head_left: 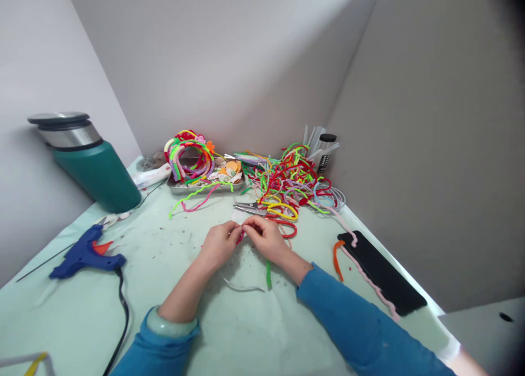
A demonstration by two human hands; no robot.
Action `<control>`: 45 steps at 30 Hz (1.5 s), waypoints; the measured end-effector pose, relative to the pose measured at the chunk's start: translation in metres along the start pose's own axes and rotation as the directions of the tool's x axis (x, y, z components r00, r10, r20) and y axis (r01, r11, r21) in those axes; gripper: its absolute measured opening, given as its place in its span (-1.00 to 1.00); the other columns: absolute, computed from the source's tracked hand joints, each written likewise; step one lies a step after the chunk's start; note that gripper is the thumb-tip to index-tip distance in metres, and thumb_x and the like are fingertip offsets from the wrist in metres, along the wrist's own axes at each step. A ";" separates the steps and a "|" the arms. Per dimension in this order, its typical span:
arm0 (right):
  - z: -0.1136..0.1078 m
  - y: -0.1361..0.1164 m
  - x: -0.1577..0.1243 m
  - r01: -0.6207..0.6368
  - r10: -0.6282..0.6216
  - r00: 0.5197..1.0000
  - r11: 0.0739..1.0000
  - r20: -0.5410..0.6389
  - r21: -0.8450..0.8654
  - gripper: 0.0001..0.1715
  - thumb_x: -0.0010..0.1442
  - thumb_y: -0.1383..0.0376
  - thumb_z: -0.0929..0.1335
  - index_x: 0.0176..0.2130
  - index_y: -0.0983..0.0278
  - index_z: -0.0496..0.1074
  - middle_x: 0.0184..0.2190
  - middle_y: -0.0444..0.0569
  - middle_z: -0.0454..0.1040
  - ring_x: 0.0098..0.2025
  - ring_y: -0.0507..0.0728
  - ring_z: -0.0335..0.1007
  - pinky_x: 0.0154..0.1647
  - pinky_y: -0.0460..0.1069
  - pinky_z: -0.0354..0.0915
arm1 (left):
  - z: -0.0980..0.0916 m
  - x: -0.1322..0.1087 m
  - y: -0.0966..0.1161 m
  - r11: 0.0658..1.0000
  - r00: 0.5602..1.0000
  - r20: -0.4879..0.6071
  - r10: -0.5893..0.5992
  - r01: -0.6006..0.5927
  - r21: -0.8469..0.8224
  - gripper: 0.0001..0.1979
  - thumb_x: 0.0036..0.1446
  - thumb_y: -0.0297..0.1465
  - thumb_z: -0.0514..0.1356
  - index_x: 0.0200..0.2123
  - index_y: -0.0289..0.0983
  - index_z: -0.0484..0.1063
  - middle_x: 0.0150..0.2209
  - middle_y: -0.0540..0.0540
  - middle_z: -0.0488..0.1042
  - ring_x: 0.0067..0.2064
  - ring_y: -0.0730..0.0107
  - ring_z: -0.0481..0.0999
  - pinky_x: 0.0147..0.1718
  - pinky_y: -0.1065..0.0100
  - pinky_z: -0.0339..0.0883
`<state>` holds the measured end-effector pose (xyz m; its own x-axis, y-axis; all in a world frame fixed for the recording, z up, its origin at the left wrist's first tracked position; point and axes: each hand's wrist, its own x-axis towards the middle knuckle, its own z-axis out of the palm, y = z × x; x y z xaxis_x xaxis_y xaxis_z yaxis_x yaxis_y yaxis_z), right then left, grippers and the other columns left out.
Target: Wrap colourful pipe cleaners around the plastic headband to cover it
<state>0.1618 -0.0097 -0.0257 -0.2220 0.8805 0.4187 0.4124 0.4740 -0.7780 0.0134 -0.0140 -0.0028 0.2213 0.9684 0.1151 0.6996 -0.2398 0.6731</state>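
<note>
My left hand (pixel 218 243) and my right hand (pixel 266 237) meet over the middle of the pale green table (pixel 172 288). Both pinch a small pink pipe cleaner piece (pixel 240 236) between their fingertips, with a bit of white material (pixel 237 217) just above it. A green pipe cleaner (pixel 268 275) lies beneath my right wrist. A thin clear strip (pixel 241 287) curves on the table under my hands. Scissors with yellow handles (pixel 268 209) lie just beyond my fingers.
A blue glue gun (pixel 84 254) with a black cord lies at left, near a teal flask (pixel 92 165). A metal tray (pixel 205 185) with headbands and trinkets stands at the back beside a heap of coloured pipe cleaners (pixel 293 181). A black phone (pixel 381 272) lies at right.
</note>
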 end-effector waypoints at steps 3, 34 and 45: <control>0.000 0.000 0.000 0.003 -0.002 1.000 1.000 0.007 -0.030 -0.86 0.11 0.32 0.26 -0.33 0.28 0.40 -0.40 -0.09 0.44 -0.36 0.03 0.31 -0.33 -0.10 0.20 | 0.001 0.000 -0.002 1.000 1.000 0.018 0.000 0.000 -0.008 -0.69 0.10 -0.30 -0.07 -0.49 -0.29 0.39 -0.54 -0.04 0.40 -0.48 0.44 0.30 -0.49 0.45 0.09; 0.000 0.002 -0.002 0.035 -0.034 0.999 0.990 0.013 -0.139 -0.88 0.14 0.33 0.23 -0.36 0.28 0.35 -0.44 -0.10 0.40 -0.38 0.03 0.27 -0.34 -0.09 0.15 | 0.002 -0.002 0.001 0.995 0.998 0.055 0.003 -0.008 0.098 -0.76 0.10 -0.39 -0.07 -0.38 -0.26 0.39 -0.47 -0.07 0.45 -0.43 0.40 0.37 -0.46 0.43 0.08; 0.001 0.002 -0.002 0.053 -0.049 0.998 0.988 0.025 -0.144 -0.90 0.13 0.36 0.24 -0.37 0.29 0.34 -0.46 -0.11 0.40 -0.40 0.02 0.26 -0.36 -0.10 0.14 | 0.005 -0.001 -0.007 0.950 0.998 0.061 0.004 -0.023 0.312 -0.79 0.09 -0.35 -0.02 -0.32 -0.22 0.40 -0.41 -0.10 0.51 -0.37 0.34 0.43 -0.46 0.42 0.06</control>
<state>0.1626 -0.0104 -0.0283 -0.2641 0.8557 0.4449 0.5235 0.5146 -0.6791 0.0118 -0.0137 -0.0107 0.2649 0.9615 0.0729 0.8713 -0.2711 0.4090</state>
